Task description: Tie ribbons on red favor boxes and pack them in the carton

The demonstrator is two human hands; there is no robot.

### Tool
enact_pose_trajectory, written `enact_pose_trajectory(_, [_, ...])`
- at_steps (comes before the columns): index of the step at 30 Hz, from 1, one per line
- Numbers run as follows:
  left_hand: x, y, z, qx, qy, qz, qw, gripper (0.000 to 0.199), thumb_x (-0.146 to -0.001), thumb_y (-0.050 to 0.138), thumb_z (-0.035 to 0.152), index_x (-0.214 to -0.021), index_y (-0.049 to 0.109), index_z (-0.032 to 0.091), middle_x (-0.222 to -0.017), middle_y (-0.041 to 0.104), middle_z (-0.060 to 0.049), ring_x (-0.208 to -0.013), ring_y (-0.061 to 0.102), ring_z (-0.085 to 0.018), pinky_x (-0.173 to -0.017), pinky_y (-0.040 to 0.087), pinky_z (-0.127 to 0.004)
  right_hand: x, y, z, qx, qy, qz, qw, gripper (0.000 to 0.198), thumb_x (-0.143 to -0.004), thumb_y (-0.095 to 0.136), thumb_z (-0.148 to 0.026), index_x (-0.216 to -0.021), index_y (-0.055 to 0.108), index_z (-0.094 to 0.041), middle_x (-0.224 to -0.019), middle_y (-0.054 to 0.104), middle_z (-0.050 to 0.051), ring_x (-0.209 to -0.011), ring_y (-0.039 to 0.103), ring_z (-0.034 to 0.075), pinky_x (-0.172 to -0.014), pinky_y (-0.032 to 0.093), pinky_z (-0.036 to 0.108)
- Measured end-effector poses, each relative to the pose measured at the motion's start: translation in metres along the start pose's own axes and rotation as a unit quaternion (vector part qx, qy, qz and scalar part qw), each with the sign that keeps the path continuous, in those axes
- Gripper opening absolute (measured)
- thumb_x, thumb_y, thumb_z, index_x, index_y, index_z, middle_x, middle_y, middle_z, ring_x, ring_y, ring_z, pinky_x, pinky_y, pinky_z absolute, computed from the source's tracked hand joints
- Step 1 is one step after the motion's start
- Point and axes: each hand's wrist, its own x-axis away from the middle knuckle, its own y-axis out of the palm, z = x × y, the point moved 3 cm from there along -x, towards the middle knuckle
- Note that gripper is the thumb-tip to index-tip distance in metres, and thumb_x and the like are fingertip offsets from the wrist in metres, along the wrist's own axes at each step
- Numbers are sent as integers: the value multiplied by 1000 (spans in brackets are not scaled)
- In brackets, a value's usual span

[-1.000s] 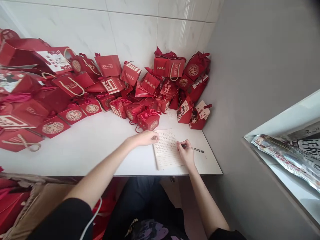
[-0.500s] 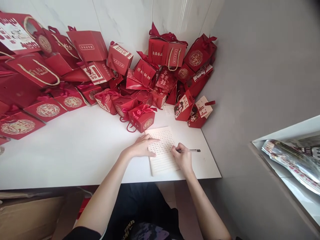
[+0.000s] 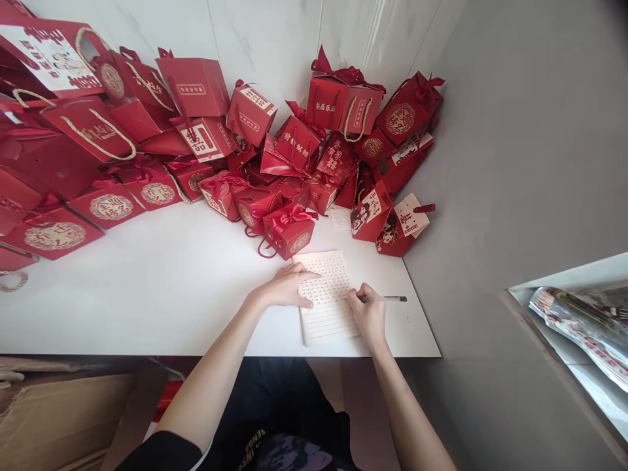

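Note:
A lined notebook (image 3: 330,325) lies on the white table with rows of small handwriting on its upper part and bare lines below. My left hand (image 3: 289,288) rests on its left edge, fingers spread over the written rows. In my right hand (image 3: 369,313) a dark pen (image 3: 395,299) is gripped, its barrel sticking out to the right. The pen tip is hidden by my fingers, at the right side of the page. Just beyond the notebook stands a red gift box (image 3: 289,232) with a ribbon bow and cord handle.
Many red gift boxes (image 3: 196,85) are piled along the marble-patterned wall. A slip of paper (image 3: 339,217) lies behind the notebook. A grey panel (image 3: 490,163) borders the white table (image 3: 161,281) on the right. Shiny packets (image 3: 579,327) sit on a shelf; cardboard (image 3: 63,418) lies below the table.
The whole view has shifted, so the boxes and notebook appear a little farther right. My left hand stays on the page and my right hand still holds the pen at its right side.

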Motion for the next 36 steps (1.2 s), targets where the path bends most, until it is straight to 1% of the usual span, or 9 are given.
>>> enact_pose_trajectory(7, [1, 0, -1, 12, 0, -1, 1000, 71, -64, 70, 41, -130, 46, 32, -115, 45, -4, -115, 40, -25, -102, 28, -35, 1, -8, -2, -59, 6, 33, 998, 33, -75, 50, -34, -59, 24, -23, -49, 29, -7, -44, 29, 10, -41, 25, 22])
enact_pose_trajectory(10, [2, -1, -1, 10, 9, 2, 1000, 71, -63, 71, 40, -129, 46, 32, -119, 44, -4, -118, 38, -27, -103, 26, -37, -7, -18, 3, -46, -26, 56, 997, 30, -80, 52, -44, -66, 39, -21, -57, 45, -2, -48, 42, 13, -45, 36, 24])
enact_pose_trajectory(13, [3, -1, -1, 13, 8, 5, 1000, 71, -62, 72, 39, -128, 48, 32, -113, 47, -5, -114, 41, -26, -101, 30, -35, -22, -29, 5, 81, -155, 24, 984, 24, -82, 49, -42, -83, 56, -18, -75, 58, 6, -67, 55, 21, -59, 47, 32])
enact_pose_trajectory(16, [4, -1, -2, 22, 7, 17, 1000, 71, -60, 72, 38, -127, 50, 31, -112, 47, -5, -114, 42, -27, -101, 30, -35, -40, -41, -3, 185, -309, -2, 933, 30, -90, 33, -29, -100, 60, -18, -96, 60, 11, -93, 54, 24, -80, 47, 39])
enact_pose_trajectory(19, [4, -1, -4, 32, 6, 25, 999, 71, -58, 73, 38, -126, 51, 32, -113, 48, -5, -115, 41, -28, -102, 29, -37, -65, -57, -20, 227, -369, 103, 895, 28, -92, 35, -26, -105, 58, -18, -102, 57, 12, -98, 53, 24, -85, 45, 40])
enact_pose_trajectory(23, [3, 1, -6, 29, 15, 33, 999, 73, -57, 74, 40, -126, 51, 31, -112, 48, -6, -114, 42, -28, -100, 32, -37, -110, -70, -47, 253, -332, 235, 878, 37, -87, 38, -32, -111, 52, -8, -109, 52, 20, -105, 48, 31, -91, 39, 46])
enact_pose_trajectory(28, [6, 5, -4, 9, 5, 43, 999, 69, -63, 69, 40, -128, 49, 30, -116, 48, -7, -114, 44, -28, -101, 32, -39, -153, -72, -62, 261, -167, 205, 928, 44, -77, 40, -32, -110, 49, -4, -93, 56, 23, -84, 56, 35, -72, 43, 45])
enact_pose_trajectory(33, [28, -13, 11, 21, 44, 43, 998, 46, -76, 58, 36, -119, 55, 19, -119, 52, -11, -112, 50, -27, -97, 39, -37, -134, -80, -85, 211, -152, 245, 934, 31, -78, 35, -33, -100, 47, -15, -75, 58, 11, -62, 56, 25, -59, 41, 35])
enact_pose_trajectory(36, [49, -44, 40, 46, 122, 178, 975, 37, -83, 51, 31, -117, 52, 19, -122, 51, -10, -114, 50, -23, -99, 39, -35, -97, -82, -115, 135, -181, 315, 922, 33, -77, 45, -44, -99, 42, -19, -80, 59, 8, -62, 56, 23, -57, 41, 32])
